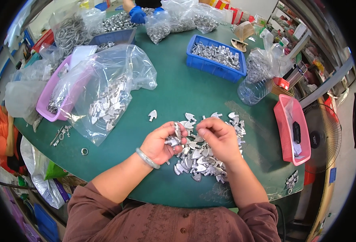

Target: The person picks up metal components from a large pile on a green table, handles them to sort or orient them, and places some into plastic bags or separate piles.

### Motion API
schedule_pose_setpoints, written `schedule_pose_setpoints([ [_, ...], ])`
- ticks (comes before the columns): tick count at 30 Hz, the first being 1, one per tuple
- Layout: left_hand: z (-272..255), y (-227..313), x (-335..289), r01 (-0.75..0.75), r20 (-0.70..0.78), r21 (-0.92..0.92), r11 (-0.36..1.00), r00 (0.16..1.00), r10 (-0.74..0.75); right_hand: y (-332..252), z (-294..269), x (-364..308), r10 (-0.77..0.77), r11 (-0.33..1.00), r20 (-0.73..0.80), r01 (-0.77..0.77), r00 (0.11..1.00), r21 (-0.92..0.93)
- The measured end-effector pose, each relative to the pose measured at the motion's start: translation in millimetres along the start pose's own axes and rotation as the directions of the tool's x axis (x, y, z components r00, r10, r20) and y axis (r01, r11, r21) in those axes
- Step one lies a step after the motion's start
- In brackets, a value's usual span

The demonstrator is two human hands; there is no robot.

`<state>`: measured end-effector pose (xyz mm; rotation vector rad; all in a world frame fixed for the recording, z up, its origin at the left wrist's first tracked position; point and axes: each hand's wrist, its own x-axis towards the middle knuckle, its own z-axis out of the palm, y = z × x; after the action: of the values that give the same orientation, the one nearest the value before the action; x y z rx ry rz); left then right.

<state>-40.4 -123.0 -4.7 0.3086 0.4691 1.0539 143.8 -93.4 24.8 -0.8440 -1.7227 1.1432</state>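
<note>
My left hand (157, 142), palm up with a bangle on the wrist, curls around several silver spade-shaped metal pieces (173, 139). Just right of it, my right hand (223, 139) hovers above a loose pile of similar pieces (198, 161). Its thumb and fingers are pinched together; anything between them is too small or hidden to make out. One single spade-shaped piece (152, 115) lies apart on the green table (166, 97), beyond my left hand. A clear plastic bag (139, 66) with more such pieces lies open to the left.
A blue bin (216, 66) of metal parts stands beyond the pile. Pink baskets (293, 133) flank both sides, near a fan (321, 137) at right. A clear jar (252, 92) sits right. Across the table is another person's blue-gloved hand (137, 15); someone in orange (0, 133) is at left.
</note>
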Motion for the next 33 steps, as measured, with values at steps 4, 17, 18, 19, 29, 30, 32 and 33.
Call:
schedule_pose_setpoints([
  [4,1.1,28.0,-10.5,-0.11,-0.093,-0.093,0.99,0.99,0.102,2.2,-12.5,17.6,0.228,0.931,-0.069,-0.238,0.971,-0.275],
  [17,-41.8,161.1,-141.7,-0.424,-0.476,0.578,0.697,0.518,0.71,34.6,-2.0,57.4,0.26,0.414,0.176,0.055,0.95,-0.909],
  [18,-46.0,164.6,-138.2,-0.423,-0.476,0.58,0.697,0.518,0.71,33.0,-2.6,56.3,0.275,0.4,0.171,0.049,0.946,-0.915],
  [19,-50.6,167.6,-133.7,-0.413,-0.491,0.589,0.694,0.499,0.714,34.2,-1.9,56.1,0.278,0.399,0.167,0.045,0.946,-0.916],
  [29,-64.5,182.2,-81.0,-0.036,-0.406,0.633,0.773,0.836,0.37,37.3,7.9,51.4,0.208,0.33,0.269,0.192,0.94,-0.924],
  [30,-58.9,187.9,-85.7,-0.033,-0.401,0.633,0.774,0.841,0.363,39.5,8.1,50.8,0.136,0.431,0.293,0.21,0.947,-0.878],
  [32,-46.8,199.3,-91.5,0.318,-0.405,0.903,0.288,0.854,0.327,38.5,3.1,48.4,0.063,0.519,0.298,0.224,0.952,-0.825],
  [33,-43.2,203.4,-93.2,0.413,-0.396,0.91,0.042,0.834,0.384,38.0,0.3,47.2,0.05,0.609,0.288,0.199,0.956,-0.768],
])
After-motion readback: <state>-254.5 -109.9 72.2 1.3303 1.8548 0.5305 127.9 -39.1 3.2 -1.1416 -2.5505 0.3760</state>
